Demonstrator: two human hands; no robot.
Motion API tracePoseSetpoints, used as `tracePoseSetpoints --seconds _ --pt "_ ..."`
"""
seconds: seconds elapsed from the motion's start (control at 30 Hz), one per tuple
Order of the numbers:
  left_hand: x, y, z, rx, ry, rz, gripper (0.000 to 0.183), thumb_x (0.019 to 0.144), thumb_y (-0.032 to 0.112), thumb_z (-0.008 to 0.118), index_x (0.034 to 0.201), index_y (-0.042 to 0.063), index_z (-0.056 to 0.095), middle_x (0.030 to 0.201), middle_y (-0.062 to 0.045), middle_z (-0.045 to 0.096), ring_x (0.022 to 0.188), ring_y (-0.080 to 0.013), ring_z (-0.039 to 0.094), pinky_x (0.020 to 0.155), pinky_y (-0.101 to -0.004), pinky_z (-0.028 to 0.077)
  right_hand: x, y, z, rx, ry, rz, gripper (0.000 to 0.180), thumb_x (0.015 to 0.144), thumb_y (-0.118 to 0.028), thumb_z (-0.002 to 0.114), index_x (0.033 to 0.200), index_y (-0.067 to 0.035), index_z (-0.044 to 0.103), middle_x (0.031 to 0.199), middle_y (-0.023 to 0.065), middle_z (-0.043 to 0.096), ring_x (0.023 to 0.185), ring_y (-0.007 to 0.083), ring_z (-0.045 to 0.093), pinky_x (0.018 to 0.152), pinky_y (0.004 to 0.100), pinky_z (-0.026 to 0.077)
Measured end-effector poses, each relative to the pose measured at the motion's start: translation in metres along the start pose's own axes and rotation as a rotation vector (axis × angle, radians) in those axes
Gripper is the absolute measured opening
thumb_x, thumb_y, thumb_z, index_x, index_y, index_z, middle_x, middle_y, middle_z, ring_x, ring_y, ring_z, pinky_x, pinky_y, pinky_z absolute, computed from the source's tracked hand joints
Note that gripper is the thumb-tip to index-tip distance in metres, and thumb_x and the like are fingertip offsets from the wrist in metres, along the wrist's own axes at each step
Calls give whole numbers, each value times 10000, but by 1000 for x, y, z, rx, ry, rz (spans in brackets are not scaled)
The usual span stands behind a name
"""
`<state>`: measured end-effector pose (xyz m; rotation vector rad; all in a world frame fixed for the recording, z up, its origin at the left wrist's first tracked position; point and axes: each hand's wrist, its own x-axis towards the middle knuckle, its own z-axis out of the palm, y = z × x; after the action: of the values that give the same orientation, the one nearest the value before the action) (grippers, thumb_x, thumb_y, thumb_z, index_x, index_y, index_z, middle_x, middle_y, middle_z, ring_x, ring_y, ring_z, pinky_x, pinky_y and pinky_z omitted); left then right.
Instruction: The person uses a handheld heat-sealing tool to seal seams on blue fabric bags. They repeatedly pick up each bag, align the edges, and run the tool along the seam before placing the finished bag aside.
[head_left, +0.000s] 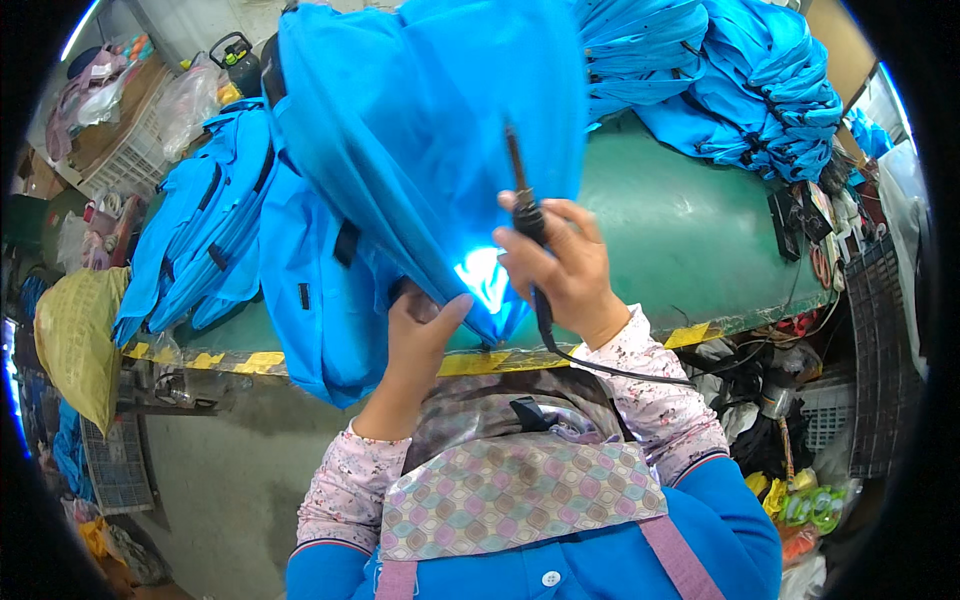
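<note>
A large blue fabric piece (450, 112), apparently part of a bag, rises in front of me and its lower corner is brightly lit. My left hand (424, 322) grips its folded edge near that corner, thumb on the outside. In my right hand (566, 259) is a corded tool like a soldering iron (517, 169), its thin tip pointing up and away from me. The black cord runs from its handle over my right sleeve. The tip is blurred in front of the fabric, and I cannot tell whether it touches.
The green table (675, 232) has a yellow-striped front edge. Blue bag pieces (217, 202) lie at the left, with more stacked blue fabric (750, 90) at the back right. A yellow sack (79, 337) stands at the left. Scissors (820, 266) lie at the right edge.
</note>
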<state>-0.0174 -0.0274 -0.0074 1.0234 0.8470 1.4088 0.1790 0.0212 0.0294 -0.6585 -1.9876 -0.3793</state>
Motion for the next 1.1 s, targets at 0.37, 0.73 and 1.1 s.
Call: tracePoseSetpoints --seconds 0.37,0.73,1.1 --pt "8 -21 1 9 -79 -120 348 932 146 684 1239 21 577 1170 -63 649 1042 -130 599 916 -279 463 -9 -34 37 447 152 225 558 816 73 713 1279 -98 453 1301 223 570 1096 319 597 888 403 514" --pt "1 -27 18 -90 159 -13 370 873 90 748 1207 1 617 1141 -65 676 999 -155 641 904 -296 491 -15 -42 3 162 238 220 454 729 57 704 1151 -108 667 930 67 670 838 272 565 749 389 454" --pt "-1 -39 17 -217 211 -28 323 865 56 746 1158 9 618 1107 -61 678 976 -153 643 898 -290 491 -19 -58 -28 135 91 64 280 774 -141 742 1040 -73 692 685 -18 553 624 186 478 680 359 357"
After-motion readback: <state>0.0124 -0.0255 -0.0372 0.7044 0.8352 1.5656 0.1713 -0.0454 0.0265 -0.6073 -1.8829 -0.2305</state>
